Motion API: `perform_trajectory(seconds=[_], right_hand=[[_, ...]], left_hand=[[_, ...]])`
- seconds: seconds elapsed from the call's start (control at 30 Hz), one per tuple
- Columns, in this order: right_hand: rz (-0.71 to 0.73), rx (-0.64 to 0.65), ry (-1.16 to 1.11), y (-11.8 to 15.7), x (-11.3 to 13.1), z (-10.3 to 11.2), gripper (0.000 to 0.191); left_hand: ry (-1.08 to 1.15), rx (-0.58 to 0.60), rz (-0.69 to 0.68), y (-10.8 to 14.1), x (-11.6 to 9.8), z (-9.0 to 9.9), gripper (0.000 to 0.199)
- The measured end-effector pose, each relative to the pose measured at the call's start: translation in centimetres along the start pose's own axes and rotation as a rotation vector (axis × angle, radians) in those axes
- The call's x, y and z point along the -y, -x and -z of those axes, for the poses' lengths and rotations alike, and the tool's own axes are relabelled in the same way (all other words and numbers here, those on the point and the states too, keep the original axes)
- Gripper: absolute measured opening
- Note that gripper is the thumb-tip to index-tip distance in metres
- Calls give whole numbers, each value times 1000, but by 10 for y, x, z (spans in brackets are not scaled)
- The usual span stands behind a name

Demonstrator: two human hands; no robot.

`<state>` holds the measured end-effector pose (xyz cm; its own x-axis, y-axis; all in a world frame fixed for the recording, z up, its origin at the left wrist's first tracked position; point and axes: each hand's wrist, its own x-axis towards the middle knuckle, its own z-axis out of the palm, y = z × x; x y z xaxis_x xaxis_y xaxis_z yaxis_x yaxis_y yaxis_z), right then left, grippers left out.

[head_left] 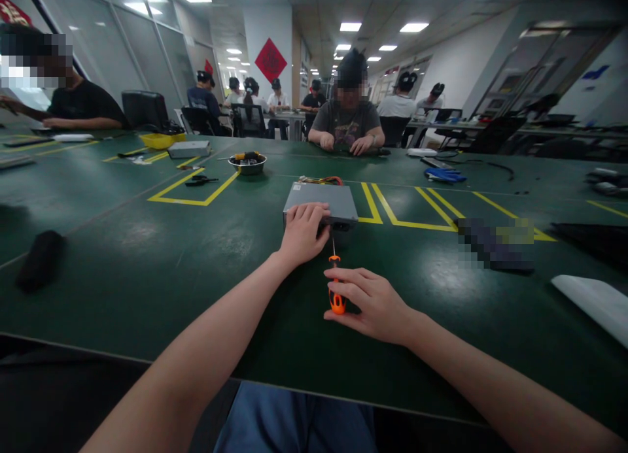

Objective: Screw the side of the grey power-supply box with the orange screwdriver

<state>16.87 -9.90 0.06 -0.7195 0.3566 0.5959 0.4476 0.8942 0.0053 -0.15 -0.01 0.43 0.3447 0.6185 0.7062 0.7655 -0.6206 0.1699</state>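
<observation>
near the middle of the green table (pixel 284 335) lies a grey metal box (pixel 324 197), coloured wires (pixel 330 180) at its far side. the left hand (pixel 305 229) holds it over the near edge; the right hand (pixel 377 302) grasps a screwdriver (pixel 337 302) by its orange handle, shaft aimed at the near face (whether the tip meets a screw, i can't tell). the casing looks closed and whole, so screwdriver work there seems under way, not finished; any screws done or left don't show.

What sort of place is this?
Probably an electronics workshop or training room: a green worktable marked with yellow lines, a screwdriver pointed at a grey metal box with coloured wires, and several people seated beyond.
</observation>
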Motion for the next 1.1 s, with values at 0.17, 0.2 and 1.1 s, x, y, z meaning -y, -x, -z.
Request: perform_trajectory(seconds=[0.17, 0.2, 1.1], right_hand=[[-12, 83, 48, -2, 2, 4, 32], [12, 88, 68, -3, 3, 5, 30], [97, -213, 267, 13, -14, 33, 8]], left_hand=[[-9, 11, 15, -1, -1, 1, 23], [-11, 13, 17, -1, -1, 1, 23], [-6, 24, 11, 0, 0, 1, 21]])
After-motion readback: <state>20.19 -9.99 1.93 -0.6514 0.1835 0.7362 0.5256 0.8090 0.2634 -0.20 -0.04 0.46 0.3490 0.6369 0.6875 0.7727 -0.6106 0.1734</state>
